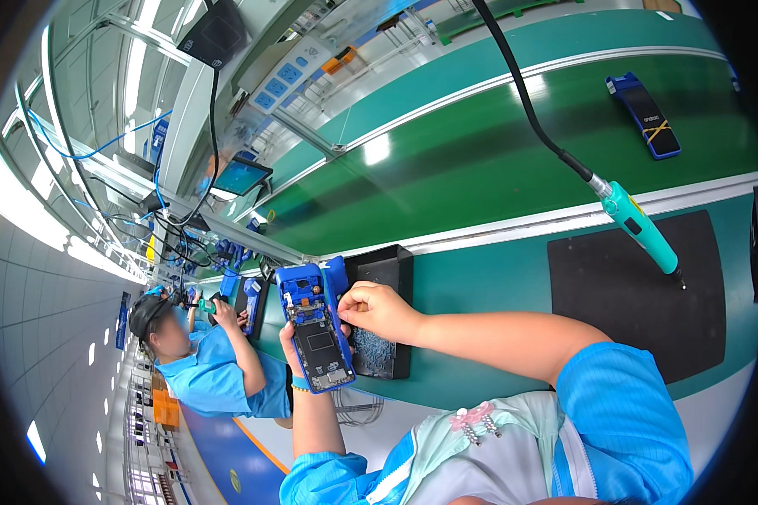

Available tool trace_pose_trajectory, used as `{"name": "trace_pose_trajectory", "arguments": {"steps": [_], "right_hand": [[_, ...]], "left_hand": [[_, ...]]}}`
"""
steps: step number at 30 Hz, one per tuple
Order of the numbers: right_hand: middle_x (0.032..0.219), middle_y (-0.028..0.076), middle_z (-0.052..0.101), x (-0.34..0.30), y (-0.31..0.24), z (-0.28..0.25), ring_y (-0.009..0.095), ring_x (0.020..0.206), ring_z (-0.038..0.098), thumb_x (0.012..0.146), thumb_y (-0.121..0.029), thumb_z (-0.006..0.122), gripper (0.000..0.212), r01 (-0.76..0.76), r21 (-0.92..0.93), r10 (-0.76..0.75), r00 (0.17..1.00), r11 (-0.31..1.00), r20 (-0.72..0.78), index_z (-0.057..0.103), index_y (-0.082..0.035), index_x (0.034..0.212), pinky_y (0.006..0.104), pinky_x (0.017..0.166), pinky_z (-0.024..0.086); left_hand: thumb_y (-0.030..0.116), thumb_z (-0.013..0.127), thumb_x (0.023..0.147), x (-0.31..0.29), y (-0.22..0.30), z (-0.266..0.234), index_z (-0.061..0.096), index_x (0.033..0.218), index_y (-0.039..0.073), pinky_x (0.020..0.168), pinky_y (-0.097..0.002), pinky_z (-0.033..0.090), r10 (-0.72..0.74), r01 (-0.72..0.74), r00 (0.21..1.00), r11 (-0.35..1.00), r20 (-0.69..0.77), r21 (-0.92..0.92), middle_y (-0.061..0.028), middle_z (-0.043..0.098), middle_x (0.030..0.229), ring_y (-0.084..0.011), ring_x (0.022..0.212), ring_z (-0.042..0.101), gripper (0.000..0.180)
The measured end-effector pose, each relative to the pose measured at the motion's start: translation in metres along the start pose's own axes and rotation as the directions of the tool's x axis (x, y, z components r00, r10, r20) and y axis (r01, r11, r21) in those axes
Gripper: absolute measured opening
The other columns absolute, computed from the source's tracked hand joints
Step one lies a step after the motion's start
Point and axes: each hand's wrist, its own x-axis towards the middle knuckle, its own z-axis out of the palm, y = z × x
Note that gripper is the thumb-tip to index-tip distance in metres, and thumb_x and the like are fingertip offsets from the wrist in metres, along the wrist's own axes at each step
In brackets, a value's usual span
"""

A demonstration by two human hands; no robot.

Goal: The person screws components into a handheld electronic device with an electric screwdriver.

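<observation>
My left hand (290,347) is wrapped round a blue handheld device (318,341) and holds it tilted up. The device's casing is open, with a dark circuit board, a bare metal strip and small orange parts showing. At its right edge my right hand (381,310) is closed in a pinch; whatever sits between the fingertips is too small to make out. Behind and below that hand stands a black tray (405,282) with a heap of small bluish-grey pieces (373,351) in its near compartment. My right forearm crosses over the green worktop from the right.
A teal electric screwdriver (642,227) hangs on a black cable, its tip over a black mat (632,295). On the green conveyor belt (480,143) lies another blue device (646,116) with a yellow band. To the left, a co-worker (219,370) works at the same line; a small screen (242,176) stands beyond.
</observation>
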Motion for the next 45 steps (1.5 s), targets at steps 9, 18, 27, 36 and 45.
{"name": "trace_pose_trajectory", "arguments": {"steps": [9, 18, 27, 36, 45], "right_hand": [[0.073, 0.003, 0.06, 0.001, -0.012, -0.003, 0.006, 0.056, 0.048, 0.095, -0.016, 0.064, 0.016, -0.445, 0.346, 0.408, 0.896, 0.826, 0.176, 0.065, 0.0, 0.096, 0.0216, 0.049, 0.038], [0.073, 0.004, 0.061, 0.001, -0.005, -0.001, 0.005, 0.058, 0.049, 0.091, -0.015, 0.065, 0.013, -0.575, 0.485, 0.54, 0.81, 0.659, 0.228, 0.063, -0.001, 0.091, 0.0215, 0.046, 0.039], [0.071, 0.0, 0.052, 0.003, 0.002, -0.002, 0.007, 0.058, 0.045, 0.094, -0.012, 0.061, 0.011, -0.612, 0.394, 0.603, 0.781, 0.686, 0.162, 0.061, -0.001, 0.094, 0.0226, 0.047, 0.035], [0.079, 0.015, 0.062, -0.009, 0.006, -0.006, 0.028, 0.074, 0.066, 0.083, -0.011, 0.068, 0.012, 0.028, -0.531, 0.007, 0.998, 0.847, 0.064, 0.068, 0.001, 0.082, 0.0379, 0.067, 0.053], [0.089, 0.02, 0.066, -0.004, 0.019, -0.009, 0.034, 0.093, 0.064, 0.084, -0.006, 0.06, 0.015, -0.189, -0.458, 0.18, 0.982, 0.868, -0.065, 0.072, -0.002, 0.092, 0.0413, 0.084, 0.05]], "left_hand": [[0.054, 0.056, 0.083, -0.001, 0.006, -0.008, 0.047, 0.132, -0.006, 0.073, -0.051, 0.061, 0.022, -0.021, 1.0, 0.997, -0.011, 0.078, -0.0232, 0.059, 0.118, -0.0351, 0.099, 0.066, 0.078], [0.057, 0.056, 0.085, -0.004, 0.004, -0.003, 0.042, 0.136, -0.006, 0.072, -0.0522, 0.061, 0.121, -0.1, 0.988, 0.975, -0.097, 0.198, -0.0254, 0.061, 0.116, -0.0356, 0.098, 0.067, 0.083], [0.049, 0.06, 0.085, -0.009, 0.005, 0.013, 0.041, 0.137, -0.007, 0.077, -0.0423, 0.061, 0.12, -0.103, 0.991, 0.962, -0.055, 0.254, -0.0212, 0.054, 0.13, -0.0333, 0.094, 0.068, 0.079], [0.047, 0.056, 0.087, -0.014, 0.012, -0.002, 0.044, 0.134, -0.004, 0.075, -0.0539, 0.06, 0.186, -0.16, 0.977, 0.962, -0.101, 0.222, -0.0162, 0.052, 0.133, -0.0372, 0.093, 0.067, 0.07], [0.038, 0.055, 0.09, -0.017, 0.013, -0.015, 0.045, 0.136, 0.002, 0.08, -0.0612, 0.057, 0.124, -0.09, 0.987, 0.953, -0.099, 0.291, -0.0177, 0.06, 0.121, -0.04, 0.11, 0.063, 0.06]]}}
